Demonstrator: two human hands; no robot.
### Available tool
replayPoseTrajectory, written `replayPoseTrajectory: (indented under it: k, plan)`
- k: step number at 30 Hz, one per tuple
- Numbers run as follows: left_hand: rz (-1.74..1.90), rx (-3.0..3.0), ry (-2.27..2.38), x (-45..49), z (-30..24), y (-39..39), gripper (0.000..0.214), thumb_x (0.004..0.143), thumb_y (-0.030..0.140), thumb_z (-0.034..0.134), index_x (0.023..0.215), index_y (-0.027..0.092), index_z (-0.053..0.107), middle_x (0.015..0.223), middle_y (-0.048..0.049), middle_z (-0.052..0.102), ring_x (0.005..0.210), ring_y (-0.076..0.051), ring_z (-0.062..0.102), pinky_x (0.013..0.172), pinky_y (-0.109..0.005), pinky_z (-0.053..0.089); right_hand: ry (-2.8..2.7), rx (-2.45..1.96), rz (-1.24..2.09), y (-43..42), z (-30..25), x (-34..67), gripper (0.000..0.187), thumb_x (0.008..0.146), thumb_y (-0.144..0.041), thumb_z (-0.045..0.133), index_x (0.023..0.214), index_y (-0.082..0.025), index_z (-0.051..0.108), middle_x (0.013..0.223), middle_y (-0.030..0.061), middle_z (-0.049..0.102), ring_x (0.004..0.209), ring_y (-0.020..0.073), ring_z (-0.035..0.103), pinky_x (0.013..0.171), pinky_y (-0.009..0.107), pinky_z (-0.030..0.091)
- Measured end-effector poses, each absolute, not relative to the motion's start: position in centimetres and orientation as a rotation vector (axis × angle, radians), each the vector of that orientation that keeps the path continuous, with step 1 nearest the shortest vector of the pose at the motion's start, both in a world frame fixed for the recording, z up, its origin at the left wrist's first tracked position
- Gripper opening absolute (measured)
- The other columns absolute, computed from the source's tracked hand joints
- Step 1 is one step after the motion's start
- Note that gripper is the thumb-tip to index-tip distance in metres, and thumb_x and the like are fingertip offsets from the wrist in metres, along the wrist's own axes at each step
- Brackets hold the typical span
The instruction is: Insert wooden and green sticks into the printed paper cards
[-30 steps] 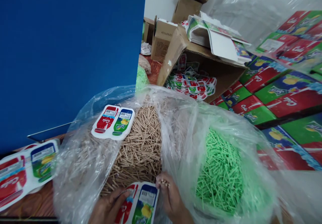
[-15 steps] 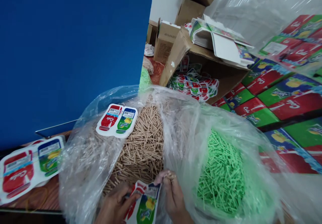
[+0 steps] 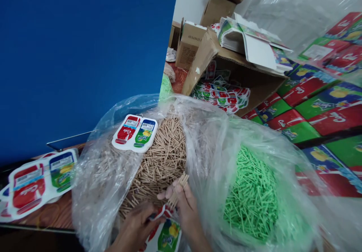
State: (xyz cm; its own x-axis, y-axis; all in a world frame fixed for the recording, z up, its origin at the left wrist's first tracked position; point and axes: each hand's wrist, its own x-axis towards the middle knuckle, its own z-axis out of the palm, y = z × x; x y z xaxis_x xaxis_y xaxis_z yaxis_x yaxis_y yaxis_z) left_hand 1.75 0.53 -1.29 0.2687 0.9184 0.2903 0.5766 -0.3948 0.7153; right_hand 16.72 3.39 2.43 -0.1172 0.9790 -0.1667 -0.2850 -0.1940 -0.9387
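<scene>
My left hand is closed on a printed Cola and Sprite packet at the bottom of the view. In my right hand is a small bunch of short brown sticks, pinched in the fingers with the upper ends showing. Its lower ends are at the packet's upper edge; whether they are inside I cannot tell. Just beyond my hands, a clear plastic bag holds a heap of brown sticks. One flat packet lies on the bag's far left part.
To the right, another clear bag holds green sticks. More packets lie on the wooden table at left. A blue panel rises behind. Farther back are a tipped carton of packets and stacked printed boxes.
My right hand has turned and moved slightly left towards the packet, and the bunch of brown sticks now shows clearly in it. The whole view has shifted a little.
</scene>
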Motion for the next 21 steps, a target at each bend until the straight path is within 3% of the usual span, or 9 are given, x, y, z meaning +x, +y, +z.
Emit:
replayPoseTrajectory:
  k: [9, 17, 21]
  plan:
    - [0.783, 1.719, 1.401, 1.3, -1.3, 0.2, 0.02, 0.082, 0.035, 0.066, 0.068, 0.022, 0.067, 0.063, 0.0031, 0.068, 0.059, -0.013, 0.064, 0.058, -0.016, 0.048, -1.291, -1.099, 1.297, 1.6, 2.5, 17.3, 0.035, 0.099, -0.047, 0.032, 0.092, -0.023, 0.056, 0.085, 0.0041, 0.068, 0.089, 0.0182, 0.065, 0.092, 0.035, 0.047]
    - [0.962, 1.848, 1.25, 1.6, -0.3, 0.6, 0.029, 0.083, 0.044, 0.062, 0.065, 0.022, 0.068, 0.06, 0.0014, 0.07, 0.054, -0.012, 0.065, 0.055, -0.014, 0.048, -1.207, -1.16, 1.575, 3.4, 2.4, 16.9, 0.041, 0.093, -0.058, 0.036, 0.093, -0.021, 0.054, 0.077, 0.0041, 0.07, 0.08, 0.0196, 0.068, 0.085, 0.037, 0.051]
    - [0.952, 1.7, 1.315, 1.0, -1.0, 0.2, 0.028, 0.083, 0.045, 0.061, 0.068, 0.023, 0.07, 0.061, 0.0017, 0.07, 0.056, -0.013, 0.065, 0.057, -0.015, 0.049, -1.523, -1.175, 1.453, 3.2, 2.9, 17.2, 0.037, 0.098, -0.048, 0.031, 0.102, -0.02, 0.056, 0.098, 0.0084, 0.069, 0.101, 0.0198, 0.064, 0.093, 0.037, 0.047]
